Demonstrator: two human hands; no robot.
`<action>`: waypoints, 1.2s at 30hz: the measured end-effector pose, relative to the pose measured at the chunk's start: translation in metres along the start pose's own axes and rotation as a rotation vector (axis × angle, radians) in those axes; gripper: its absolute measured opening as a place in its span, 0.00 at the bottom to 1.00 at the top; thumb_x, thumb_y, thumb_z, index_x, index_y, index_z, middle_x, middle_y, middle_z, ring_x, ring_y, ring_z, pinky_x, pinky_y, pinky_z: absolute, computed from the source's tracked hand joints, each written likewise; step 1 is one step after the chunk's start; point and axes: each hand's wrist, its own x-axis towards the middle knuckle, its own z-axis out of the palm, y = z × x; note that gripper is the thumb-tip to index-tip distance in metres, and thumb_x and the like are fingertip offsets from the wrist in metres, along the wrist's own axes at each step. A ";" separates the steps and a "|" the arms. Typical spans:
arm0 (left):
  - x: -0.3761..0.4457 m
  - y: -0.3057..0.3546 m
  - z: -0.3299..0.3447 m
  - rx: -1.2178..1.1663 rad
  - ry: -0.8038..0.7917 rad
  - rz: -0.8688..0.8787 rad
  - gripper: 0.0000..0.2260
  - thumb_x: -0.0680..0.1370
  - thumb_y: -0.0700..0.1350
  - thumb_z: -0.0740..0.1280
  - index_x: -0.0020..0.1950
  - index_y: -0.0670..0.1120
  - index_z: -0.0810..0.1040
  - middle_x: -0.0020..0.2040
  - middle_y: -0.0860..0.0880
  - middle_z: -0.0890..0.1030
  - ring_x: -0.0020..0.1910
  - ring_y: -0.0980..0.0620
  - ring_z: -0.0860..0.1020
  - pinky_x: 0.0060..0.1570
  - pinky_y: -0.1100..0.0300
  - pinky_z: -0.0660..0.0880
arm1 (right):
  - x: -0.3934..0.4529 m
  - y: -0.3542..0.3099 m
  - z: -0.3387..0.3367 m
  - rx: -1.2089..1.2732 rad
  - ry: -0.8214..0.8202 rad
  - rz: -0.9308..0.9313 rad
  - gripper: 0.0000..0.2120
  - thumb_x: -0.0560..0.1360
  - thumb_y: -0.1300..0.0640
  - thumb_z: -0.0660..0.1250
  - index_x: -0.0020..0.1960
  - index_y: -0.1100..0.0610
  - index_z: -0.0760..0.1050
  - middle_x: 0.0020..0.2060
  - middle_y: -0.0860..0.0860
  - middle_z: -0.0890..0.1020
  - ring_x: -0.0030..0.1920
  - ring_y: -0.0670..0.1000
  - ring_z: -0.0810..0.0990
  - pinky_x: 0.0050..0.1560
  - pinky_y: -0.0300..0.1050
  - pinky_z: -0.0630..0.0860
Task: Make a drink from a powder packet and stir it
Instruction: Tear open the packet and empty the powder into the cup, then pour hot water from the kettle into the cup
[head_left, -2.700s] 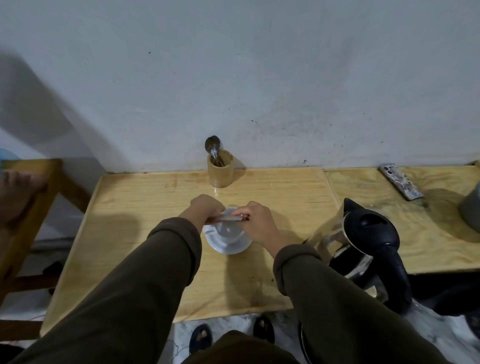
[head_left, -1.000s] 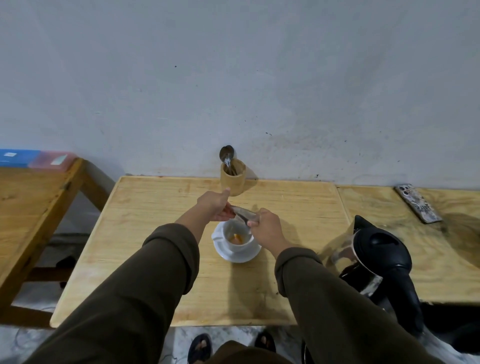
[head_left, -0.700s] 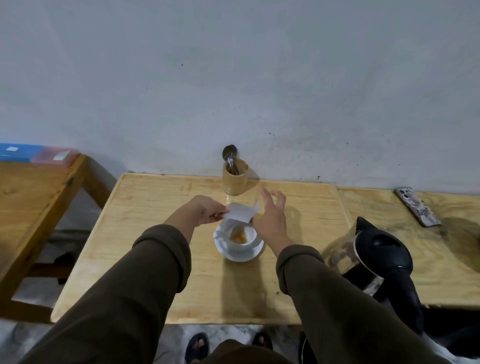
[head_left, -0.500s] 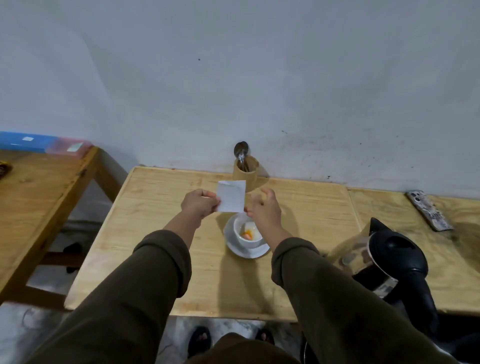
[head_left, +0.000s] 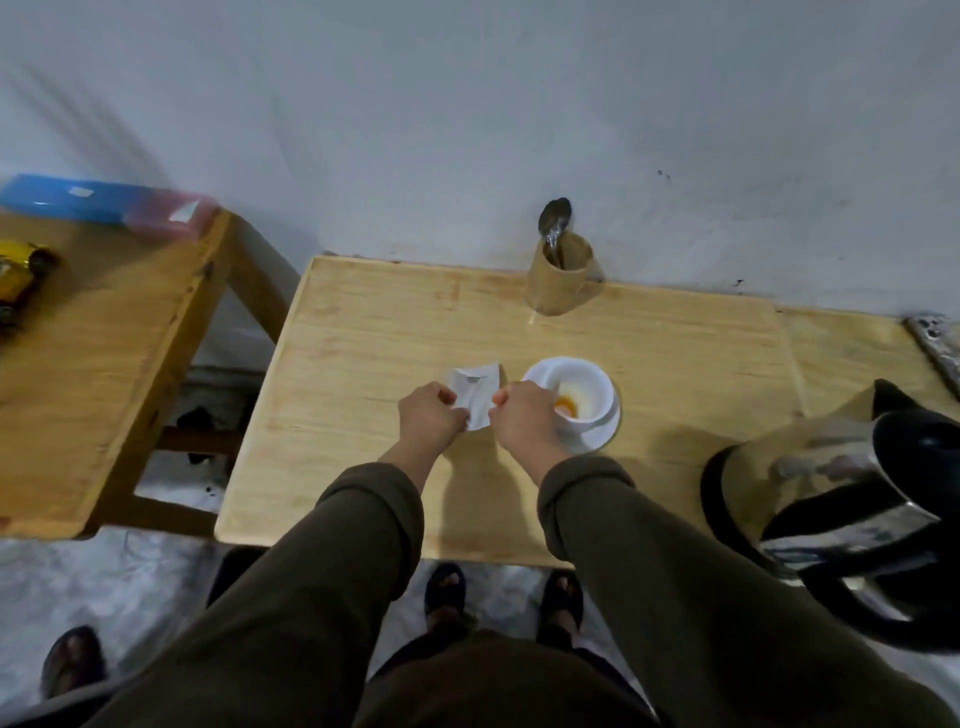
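Note:
A white cup (head_left: 586, 387) stands on a white saucer (head_left: 605, 431) on the light wooden table (head_left: 363, 364), with orange powder (head_left: 565, 403) at its bottom. Just left of the cup, my left hand (head_left: 430, 420) and my right hand (head_left: 522, 415) both pinch a pale, opened powder packet (head_left: 475, 389), held upright between them. A metal spoon (head_left: 555, 221) sticks out of a bamboo holder (head_left: 560, 275) at the back edge by the wall.
A black and steel kettle (head_left: 857, 499) sits at the right. A phone (head_left: 935, 343) lies at the far right. A second wooden table (head_left: 93, 364) on the left carries a blue and pink box (head_left: 104, 205) and a yellow item (head_left: 15, 275). Sandalled feet (head_left: 498, 603) show below.
The packet left the cup's mouth and moved to the left of the cup. My right hand let go, then pinched it again. The view swung left and downward.

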 end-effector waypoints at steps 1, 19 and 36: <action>0.002 -0.004 0.002 0.023 -0.011 0.019 0.18 0.72 0.43 0.71 0.61 0.40 0.78 0.60 0.43 0.81 0.61 0.45 0.78 0.53 0.62 0.69 | -0.002 0.000 0.002 -0.016 0.015 -0.011 0.10 0.75 0.65 0.62 0.53 0.63 0.79 0.55 0.59 0.82 0.57 0.59 0.78 0.55 0.46 0.73; -0.035 -0.002 0.053 0.194 0.108 0.047 0.19 0.77 0.47 0.62 0.67 0.43 0.73 0.70 0.44 0.65 0.69 0.43 0.67 0.64 0.50 0.68 | -0.044 0.039 -0.054 0.168 0.311 -0.071 0.10 0.75 0.62 0.60 0.43 0.66 0.79 0.41 0.60 0.84 0.43 0.59 0.80 0.45 0.50 0.74; -0.102 0.044 0.158 0.032 -0.011 0.075 0.24 0.77 0.46 0.64 0.71 0.39 0.68 0.69 0.36 0.73 0.68 0.36 0.71 0.65 0.48 0.68 | -0.155 0.222 -0.173 -0.087 0.912 -0.157 0.07 0.72 0.59 0.63 0.47 0.57 0.78 0.50 0.55 0.76 0.53 0.56 0.73 0.52 0.50 0.68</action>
